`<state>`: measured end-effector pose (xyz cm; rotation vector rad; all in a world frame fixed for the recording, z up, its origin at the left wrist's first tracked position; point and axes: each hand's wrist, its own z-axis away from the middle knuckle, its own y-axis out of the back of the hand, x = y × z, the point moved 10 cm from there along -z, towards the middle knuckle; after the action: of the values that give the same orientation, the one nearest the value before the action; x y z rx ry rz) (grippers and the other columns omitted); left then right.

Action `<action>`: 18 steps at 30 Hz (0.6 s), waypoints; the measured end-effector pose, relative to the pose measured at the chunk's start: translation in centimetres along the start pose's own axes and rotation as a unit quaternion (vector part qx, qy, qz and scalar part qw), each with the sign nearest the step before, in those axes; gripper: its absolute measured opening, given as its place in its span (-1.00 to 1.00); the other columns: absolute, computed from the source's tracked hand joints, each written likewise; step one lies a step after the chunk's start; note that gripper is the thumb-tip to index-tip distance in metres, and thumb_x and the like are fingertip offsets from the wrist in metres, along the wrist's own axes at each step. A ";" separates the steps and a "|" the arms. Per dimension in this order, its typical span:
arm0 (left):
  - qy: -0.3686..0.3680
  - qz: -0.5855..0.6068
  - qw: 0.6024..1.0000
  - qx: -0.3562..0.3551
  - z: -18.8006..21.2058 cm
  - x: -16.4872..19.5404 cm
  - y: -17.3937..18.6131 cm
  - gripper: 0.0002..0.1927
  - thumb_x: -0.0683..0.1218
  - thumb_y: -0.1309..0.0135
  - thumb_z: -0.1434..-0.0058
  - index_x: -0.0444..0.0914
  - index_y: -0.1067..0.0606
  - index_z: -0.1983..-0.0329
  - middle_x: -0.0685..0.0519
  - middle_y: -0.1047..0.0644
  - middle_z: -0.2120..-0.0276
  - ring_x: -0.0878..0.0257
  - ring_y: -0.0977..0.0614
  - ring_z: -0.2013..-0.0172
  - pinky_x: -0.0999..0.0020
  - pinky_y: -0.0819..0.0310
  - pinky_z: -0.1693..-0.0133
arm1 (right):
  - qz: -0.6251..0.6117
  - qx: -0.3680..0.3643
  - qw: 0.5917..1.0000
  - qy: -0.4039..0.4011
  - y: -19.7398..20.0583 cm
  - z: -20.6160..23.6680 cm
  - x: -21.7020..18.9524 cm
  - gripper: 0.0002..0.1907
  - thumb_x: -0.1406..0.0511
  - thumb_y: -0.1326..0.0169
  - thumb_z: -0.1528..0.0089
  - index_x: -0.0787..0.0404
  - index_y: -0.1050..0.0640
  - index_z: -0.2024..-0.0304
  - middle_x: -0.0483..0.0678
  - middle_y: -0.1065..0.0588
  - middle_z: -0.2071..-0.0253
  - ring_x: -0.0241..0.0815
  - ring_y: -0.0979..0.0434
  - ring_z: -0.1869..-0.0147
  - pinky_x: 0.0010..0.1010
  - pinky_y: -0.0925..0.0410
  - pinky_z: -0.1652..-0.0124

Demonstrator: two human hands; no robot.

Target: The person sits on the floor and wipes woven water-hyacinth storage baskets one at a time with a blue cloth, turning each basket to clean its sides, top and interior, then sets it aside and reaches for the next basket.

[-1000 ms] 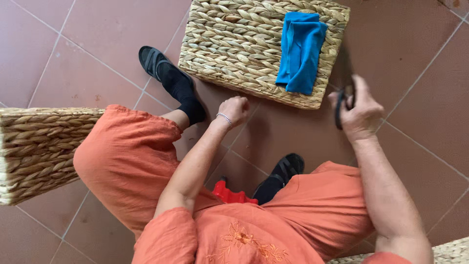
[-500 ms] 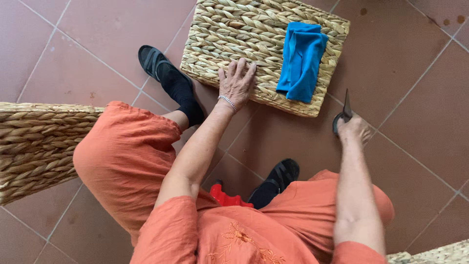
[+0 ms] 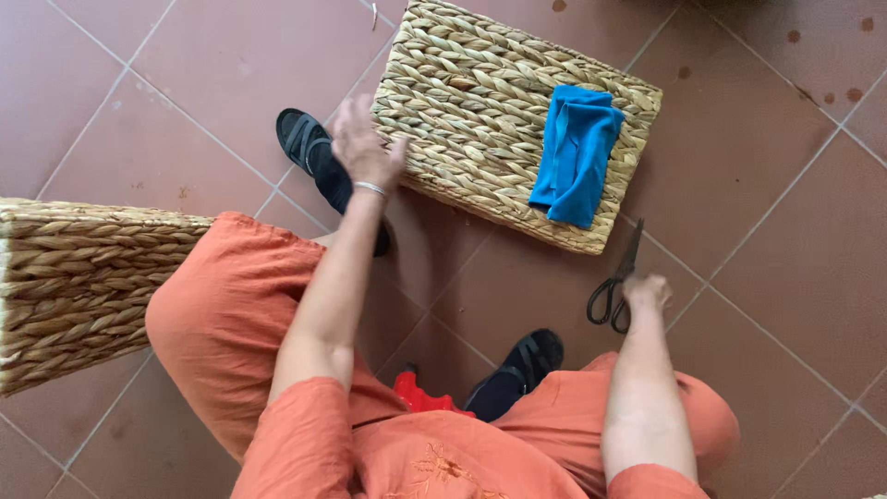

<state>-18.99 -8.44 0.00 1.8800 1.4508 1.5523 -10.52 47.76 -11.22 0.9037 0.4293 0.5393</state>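
Red tiled floor (image 3: 139,83), two woven baskets: one (image 3: 74,286) at left edge, one (image 3: 490,120) centre bearing one blue cloth (image 3: 575,152). Left hand (image 3: 362,148), fingers spread, empty, touches its edge. Right hand (image 3: 645,294) grips one pair of scissors (image 3: 617,282) on bare tiles.

Black scissors (image 3: 617,286) lie closed on the tiles — beside the woven basket (image 3: 480,111).

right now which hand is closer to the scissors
Right. The right hand rests on the scissors on the floor tiles; the left hand is far off, raised beside the woven basket.
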 end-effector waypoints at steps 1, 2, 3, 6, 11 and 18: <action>0.040 0.028 0.999 -0.002 -0.3 -1.4 0.5 -0.07 0.04 -0.42 0.01 -0.42 -0.25 -0.33 -0.33 -0.35 -0.17 -0.24 -0.37 -0.19 -0.04 -0.30 -0.17 | -0.047 0.055 0.994 0.084 1.5 0.1 -2.0 -0.42 0.11 -0.14 -0.34 0.34 -0.46 -0.28 0.34 -0.47 -0.19 0.23 -0.52 -0.21 -0.06 -0.36 -0.14; 0.078 0.057 0.995 -0.003 -0.5 -2.5 0.7 0.00 0.07 -0.45 0.07 -0.48 -0.20 -0.30 -0.40 -0.32 -0.16 -0.30 -0.36 -0.18 -0.06 -0.30 -0.13 | -0.094 0.111 0.975 0.169 3.5 1.0 -4.2 -0.43 0.11 -0.06 -0.41 0.33 -0.40 -0.34 0.34 -0.46 -0.20 0.27 -0.47 -0.25 0.02 -0.29 -0.17; 0.126 0.047 0.990 -0.046 -0.3 -3.4 -0.1 -0.06 0.08 -0.43 0.05 -0.40 -0.25 -0.29 -0.34 -0.37 -0.11 -0.25 -0.41 -0.14 -0.03 -0.32 -0.11 | -0.122 0.131 0.957 0.226 4.7 1.8 -6.5 -0.43 0.06 -0.01 -0.41 0.27 -0.42 -0.34 0.27 -0.47 -0.20 0.19 -0.47 -0.26 0.00 -0.29 -0.20; 0.225 0.043 0.964 -0.137 2.6 -4.6 -2.5 -0.25 0.12 -0.37 -0.04 -0.27 -0.36 -0.21 -0.20 -0.48 -0.02 -0.13 -0.53 -0.04 0.07 -0.42 -0.06 | -0.150 0.217 0.866 0.424 7.0 7.2 -13.6 -0.43 -0.05 0.01 -0.46 0.16 -0.45 -0.34 0.12 -0.47 -0.31 0.14 -0.39 -0.40 -0.03 -0.29 -0.36; 0.198 0.147 0.962 -0.115 11.4 -2.0 -2.9 -0.27 0.13 -0.34 -0.07 -0.31 -0.35 -0.18 -0.21 -0.52 0.05 -0.08 -0.60 0.06 0.12 -0.49 0.01 | -0.007 0.234 0.832 0.504 4.7 11.5 -18.2 -0.25 0.02 -0.25 -0.25 0.13 -0.36 -0.39 0.37 -0.18 -0.37 0.48 -0.17 -0.31 0.32 -0.13 -0.14; 0.153 0.149 0.964 -0.159 18.1 1.1 -3.4 -0.23 0.07 -0.12 -0.38 -0.35 -0.10 -0.49 -0.33 -0.44 -0.17 -0.19 -0.43 -0.09 -0.03 -0.25 -0.11 | 0.078 0.315 0.823 0.467 4.2 8.8 -17.1 -0.37 0.22 -0.22 -0.29 -0.06 -0.41 -0.42 0.22 -0.30 -0.37 0.31 -0.28 -0.20 0.27 -0.24 -0.04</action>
<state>-5.17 0.27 -8.66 1.7812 0.9699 2.1502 -20.12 34.16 -0.77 1.2760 1.5070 1.0197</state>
